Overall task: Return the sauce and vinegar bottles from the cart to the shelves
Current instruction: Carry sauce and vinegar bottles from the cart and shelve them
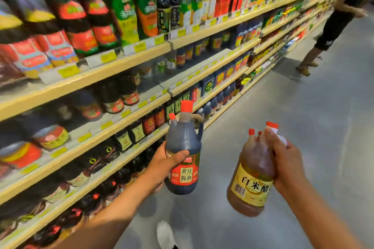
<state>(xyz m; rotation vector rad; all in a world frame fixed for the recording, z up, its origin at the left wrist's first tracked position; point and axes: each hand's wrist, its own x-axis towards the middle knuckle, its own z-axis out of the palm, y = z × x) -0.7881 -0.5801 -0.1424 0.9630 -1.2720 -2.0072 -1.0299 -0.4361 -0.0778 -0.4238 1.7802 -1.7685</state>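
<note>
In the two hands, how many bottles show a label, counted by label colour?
Red label: 1, the dark sauce bottle gripped by the left hand.
Yellow label: 1, the amber vinegar bottle gripped by the right hand.
Total: 2.
Extra orange caps show above the right fingers; whether another bottle is there, I cannot tell.

Tiered cream shelves (91, 81) run along the left, packed with upright dark bottles (81, 32). Yellow price tags (108, 57) line their front edges. A grey floor (313, 127) stretches alongside.
</note>
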